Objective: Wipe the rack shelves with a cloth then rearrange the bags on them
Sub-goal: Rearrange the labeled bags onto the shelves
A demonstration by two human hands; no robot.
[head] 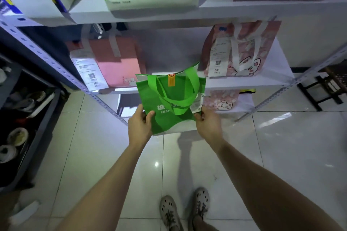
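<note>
Green bag [165, 118] held in the air before the middle shelf [244, 83], facing the gap between pink bag [116, 62] and cat bag [244, 52]; left hand [139, 127] pinches its left edge, right hand [208, 127] grips its right edge. Likely risks: loose handles [187, 99] snagging the shelf lip; edge-only grips slipping; a swing nudging the cat bag. Mouth points toward the rack, base toward the person; roughly square, so the long axis is uncertain.
</note>
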